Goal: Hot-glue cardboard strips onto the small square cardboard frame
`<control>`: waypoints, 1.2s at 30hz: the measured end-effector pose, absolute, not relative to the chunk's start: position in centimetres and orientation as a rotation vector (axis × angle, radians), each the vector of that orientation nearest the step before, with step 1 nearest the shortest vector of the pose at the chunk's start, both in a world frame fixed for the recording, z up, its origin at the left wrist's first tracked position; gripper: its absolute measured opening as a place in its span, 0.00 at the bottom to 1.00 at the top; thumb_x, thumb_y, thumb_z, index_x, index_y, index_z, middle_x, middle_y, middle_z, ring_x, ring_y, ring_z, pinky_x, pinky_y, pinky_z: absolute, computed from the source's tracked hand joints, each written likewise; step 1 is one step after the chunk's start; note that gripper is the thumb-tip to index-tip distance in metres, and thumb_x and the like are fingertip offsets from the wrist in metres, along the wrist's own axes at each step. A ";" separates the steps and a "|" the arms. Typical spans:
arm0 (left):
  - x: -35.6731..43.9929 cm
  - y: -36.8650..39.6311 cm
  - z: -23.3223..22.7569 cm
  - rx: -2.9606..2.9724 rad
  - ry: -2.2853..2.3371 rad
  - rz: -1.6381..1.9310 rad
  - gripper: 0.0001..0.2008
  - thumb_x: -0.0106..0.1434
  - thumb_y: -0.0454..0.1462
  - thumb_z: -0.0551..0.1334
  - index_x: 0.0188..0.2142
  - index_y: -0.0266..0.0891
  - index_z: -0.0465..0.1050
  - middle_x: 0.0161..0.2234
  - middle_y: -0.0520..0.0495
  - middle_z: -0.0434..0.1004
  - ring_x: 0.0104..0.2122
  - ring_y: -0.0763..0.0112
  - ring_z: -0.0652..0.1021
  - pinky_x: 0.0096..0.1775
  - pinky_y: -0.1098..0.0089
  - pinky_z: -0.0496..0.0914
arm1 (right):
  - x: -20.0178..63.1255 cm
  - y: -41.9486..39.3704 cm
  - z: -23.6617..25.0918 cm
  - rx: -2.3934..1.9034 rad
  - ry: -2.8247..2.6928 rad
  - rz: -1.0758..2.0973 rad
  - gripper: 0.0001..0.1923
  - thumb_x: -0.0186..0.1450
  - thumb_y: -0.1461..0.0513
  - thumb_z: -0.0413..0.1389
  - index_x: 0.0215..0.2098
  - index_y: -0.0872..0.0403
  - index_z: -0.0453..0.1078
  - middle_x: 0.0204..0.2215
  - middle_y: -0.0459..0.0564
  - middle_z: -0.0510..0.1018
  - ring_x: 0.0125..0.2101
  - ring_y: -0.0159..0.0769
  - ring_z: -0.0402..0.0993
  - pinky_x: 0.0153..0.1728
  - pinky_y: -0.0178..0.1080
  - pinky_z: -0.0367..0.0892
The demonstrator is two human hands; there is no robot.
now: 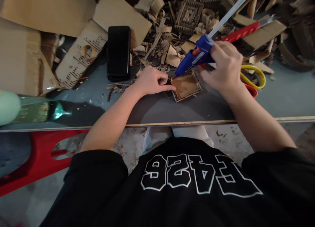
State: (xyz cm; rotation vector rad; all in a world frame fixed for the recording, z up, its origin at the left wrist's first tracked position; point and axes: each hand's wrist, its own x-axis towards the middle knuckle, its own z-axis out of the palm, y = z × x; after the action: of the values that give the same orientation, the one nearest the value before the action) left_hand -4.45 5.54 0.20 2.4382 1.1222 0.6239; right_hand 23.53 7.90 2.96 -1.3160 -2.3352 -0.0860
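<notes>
From the head view, I see my right hand (225, 67) just right of centre in the upper half of the frame, closed around a blue glue gun (197, 54) with a clear glue stick (230, 13) jutting out toward the upper right. The nozzle points down and left, at or just above the upper left corner of a small square cardboard tray (186, 86) lying flat on the grey table (157, 107) at centre. My left hand (150, 81) sits just left of the tray, fingers curled shut and pinching a small dark piece against the tray's left edge; what that piece is I cannot tell.

I judge the gluing as partway: the tray already has a raised corrugated rim on its visible sides, and this corner joint is the one in hand. Whether glue has been laid there yet is hidden by the nozzle.

A black phone (118, 53) lies upper left of centre, yellow-handled scissors (253, 77) at right beyond my wrist, cardboard scraps (172, 33) across the top.
</notes>
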 end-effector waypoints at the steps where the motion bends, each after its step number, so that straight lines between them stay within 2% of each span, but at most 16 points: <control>1: -4.5 5.6 0.1 2.440 1.124 0.618 0.37 0.68 0.62 0.65 0.19 0.41 0.51 0.16 0.59 0.50 0.19 0.77 0.57 0.31 0.68 0.57 | 23.3 7.9 2.8 -1.316 -2.342 -0.092 0.23 0.63 0.56 0.56 0.56 0.43 0.73 0.51 0.51 0.83 0.52 0.51 0.78 0.53 0.54 0.75; 4: -4.6 5.6 0.0 2.440 1.125 0.616 0.37 0.68 0.62 0.65 0.20 0.41 0.52 0.16 0.60 0.50 0.19 0.77 0.57 0.31 0.69 0.58 | 23.1 8.0 2.6 -1.318 -2.357 -0.113 0.21 0.64 0.56 0.56 0.55 0.46 0.74 0.49 0.53 0.83 0.50 0.51 0.79 0.52 0.53 0.75; 8: -4.7 5.6 -0.2 2.431 1.162 0.600 0.35 0.67 0.61 0.67 0.20 0.41 0.54 0.17 0.60 0.52 0.21 0.78 0.58 0.35 0.70 0.60 | 22.9 7.9 2.5 -1.324 -2.385 -0.107 0.24 0.65 0.56 0.56 0.59 0.48 0.72 0.50 0.55 0.82 0.52 0.52 0.78 0.53 0.53 0.75; 13: -4.7 5.7 -0.2 2.432 1.162 0.594 0.36 0.66 0.60 0.68 0.20 0.41 0.53 0.17 0.60 0.52 0.21 0.78 0.57 0.33 0.70 0.58 | 22.8 7.7 2.4 -1.328 -2.390 -0.028 0.25 0.68 0.56 0.54 0.62 0.46 0.70 0.53 0.55 0.81 0.56 0.54 0.75 0.56 0.58 0.73; 17: -4.6 5.5 0.1 2.459 1.155 0.559 0.35 0.69 0.59 0.66 0.20 0.42 0.51 0.17 0.59 0.52 0.20 0.77 0.57 0.33 0.68 0.58 | 22.9 7.3 2.6 -1.314 -2.397 0.042 0.25 0.70 0.55 0.55 0.64 0.46 0.69 0.57 0.56 0.79 0.59 0.55 0.73 0.60 0.62 0.69; 21: -4.6 5.5 0.2 2.465 1.173 0.520 0.33 0.71 0.58 0.64 0.21 0.42 0.52 0.18 0.58 0.54 0.21 0.76 0.59 0.34 0.68 0.60 | 23.1 7.3 2.9 -1.369 -2.275 -0.023 0.25 0.69 0.56 0.56 0.64 0.48 0.69 0.58 0.56 0.79 0.59 0.54 0.74 0.62 0.58 0.69; 24: -4.8 5.7 -0.4 2.476 1.160 0.572 0.35 0.68 0.62 0.64 0.21 0.42 0.53 0.18 0.57 0.56 0.21 0.74 0.62 0.34 0.68 0.62 | 23.6 8.0 3.3 -1.508 -2.097 -0.062 0.27 0.67 0.54 0.59 0.64 0.49 0.69 0.59 0.56 0.79 0.60 0.55 0.73 0.62 0.56 0.70; 27: -4.9 5.8 -1.3 2.544 1.197 0.710 0.36 0.67 0.67 0.61 0.20 0.42 0.57 0.17 0.55 0.57 0.22 0.71 0.67 0.35 0.67 0.65 | 24.3 8.7 4.0 -1.647 -1.958 -0.004 0.39 0.63 0.58 0.64 0.71 0.53 0.60 0.66 0.60 0.72 0.65 0.55 0.67 0.67 0.56 0.67; 29: -4.8 5.7 -1.6 2.584 1.242 0.823 0.36 0.67 0.69 0.58 0.21 0.42 0.59 0.17 0.55 0.58 0.23 0.69 0.70 0.35 0.67 0.66 | 24.4 8.8 4.6 -1.773 -1.878 0.076 0.50 0.63 0.63 0.65 0.77 0.58 0.48 0.74 0.64 0.60 0.71 0.53 0.60 0.71 0.53 0.63; 31: -4.6 5.3 -1.6 2.579 1.275 0.937 0.35 0.68 0.69 0.55 0.24 0.43 0.63 0.17 0.54 0.60 0.22 0.69 0.70 0.33 0.67 0.66 | 24.3 8.8 5.2 -1.936 -1.797 0.197 0.56 0.64 0.65 0.65 0.80 0.57 0.37 0.78 0.63 0.50 0.74 0.51 0.56 0.72 0.52 0.62; 33: -4.5 5.0 -1.2 2.517 1.268 1.065 0.32 0.70 0.68 0.50 0.31 0.44 0.68 0.19 0.54 0.62 0.22 0.68 0.70 0.31 0.66 0.67 | 24.2 8.7 5.6 -2.049 -1.742 0.287 0.57 0.65 0.64 0.64 0.81 0.52 0.33 0.78 0.62 0.50 0.72 0.53 0.59 0.70 0.56 0.64; 36: -4.6 4.7 -0.9 2.398 1.248 1.271 0.29 0.75 0.63 0.43 0.41 0.46 0.70 0.22 0.53 0.65 0.22 0.66 0.71 0.31 0.63 0.68 | 24.2 8.6 5.8 -2.041 -1.727 0.320 0.55 0.66 0.64 0.61 0.81 0.48 0.33 0.75 0.62 0.55 0.67 0.53 0.65 0.67 0.60 0.66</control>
State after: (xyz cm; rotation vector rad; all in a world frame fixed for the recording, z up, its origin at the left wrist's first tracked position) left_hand -4.62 4.65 -0.95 2.3978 1.2481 1.2707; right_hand 24.18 8.57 5.75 -2.0410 -1.7271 0.3202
